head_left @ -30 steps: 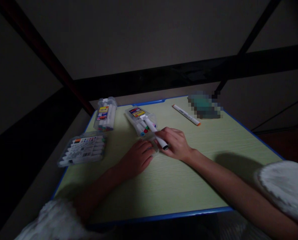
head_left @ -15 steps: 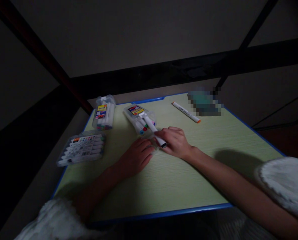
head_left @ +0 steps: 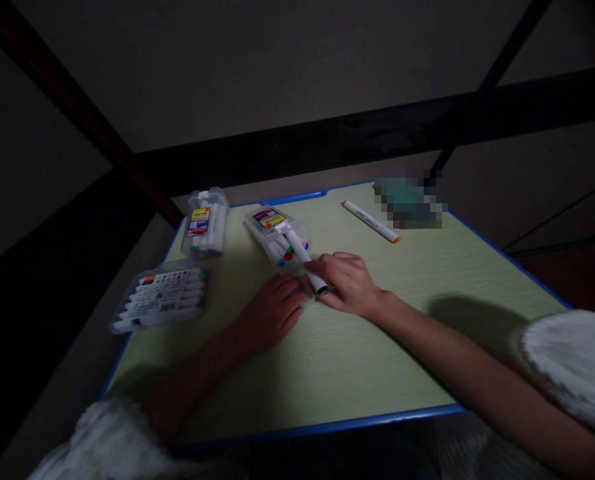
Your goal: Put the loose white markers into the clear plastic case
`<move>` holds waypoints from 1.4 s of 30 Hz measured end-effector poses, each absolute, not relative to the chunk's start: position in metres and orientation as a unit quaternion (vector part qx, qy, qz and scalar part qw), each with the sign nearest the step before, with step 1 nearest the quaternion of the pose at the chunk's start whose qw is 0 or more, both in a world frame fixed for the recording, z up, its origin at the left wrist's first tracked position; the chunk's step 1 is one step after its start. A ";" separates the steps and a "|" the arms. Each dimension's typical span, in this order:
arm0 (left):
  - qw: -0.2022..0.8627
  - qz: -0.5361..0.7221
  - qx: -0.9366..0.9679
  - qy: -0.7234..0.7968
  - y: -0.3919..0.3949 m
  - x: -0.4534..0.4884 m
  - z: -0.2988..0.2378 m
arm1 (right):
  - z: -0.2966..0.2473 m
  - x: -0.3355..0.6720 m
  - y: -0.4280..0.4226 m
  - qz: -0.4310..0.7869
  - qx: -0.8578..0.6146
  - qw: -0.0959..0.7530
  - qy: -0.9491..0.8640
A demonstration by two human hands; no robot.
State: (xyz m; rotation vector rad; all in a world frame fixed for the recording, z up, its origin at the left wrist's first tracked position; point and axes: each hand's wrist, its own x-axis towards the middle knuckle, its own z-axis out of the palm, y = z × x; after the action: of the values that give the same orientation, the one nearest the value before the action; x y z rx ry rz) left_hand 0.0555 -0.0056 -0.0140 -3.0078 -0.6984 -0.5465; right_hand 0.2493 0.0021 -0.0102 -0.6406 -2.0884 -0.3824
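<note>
A white marker with a dark end (head_left: 313, 275) is pinched in my right hand (head_left: 344, 283). It slants over the mouth of an opened clear plastic marker case (head_left: 262, 230), its far end at the case's opening. Red, green, blue and purple marker ends show inside. My left hand (head_left: 277, 310) lies at the near end of this case, fingers together and curled over its transparent lid (head_left: 304, 290). Those fingers and the dim light partly hide the lid.
A second marker case (head_left: 207, 223) stands at the back left, and a flat marker set (head_left: 162, 297) lies at the left edge. A white marker with orange ends (head_left: 370, 221) and a blurred green item (head_left: 407, 203) lie back right on the blue-edged table (head_left: 377, 373).
The view has shifted very slightly. Both hands keep nearly the same places, and the marker in my right hand stays over the case opening with hardly any movement.
</note>
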 end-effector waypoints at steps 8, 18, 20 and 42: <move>0.008 -0.180 -0.959 -0.217 -0.007 0.056 -0.012 | -0.011 0.250 0.003 -0.158 -0.269 0.435 -0.845; 0.006 -0.178 -0.959 -0.219 -0.006 0.056 -0.013 | -0.012 0.249 0.002 -0.149 -0.280 0.421 -0.850; 0.005 -0.177 -0.959 -0.220 -0.007 0.056 -0.013 | -0.012 0.249 0.002 -0.146 -0.281 0.420 -0.850; -0.004 -0.159 -0.959 -0.233 -0.007 0.055 -0.013 | -0.014 0.248 0.001 -0.083 -0.325 0.384 -0.860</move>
State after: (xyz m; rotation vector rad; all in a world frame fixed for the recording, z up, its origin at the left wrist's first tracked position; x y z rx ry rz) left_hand 0.0548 -0.0069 -0.0132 -3.0220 -0.7349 -0.5019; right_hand 0.2478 0.0010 -0.0139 -0.8273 -2.1930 -0.2113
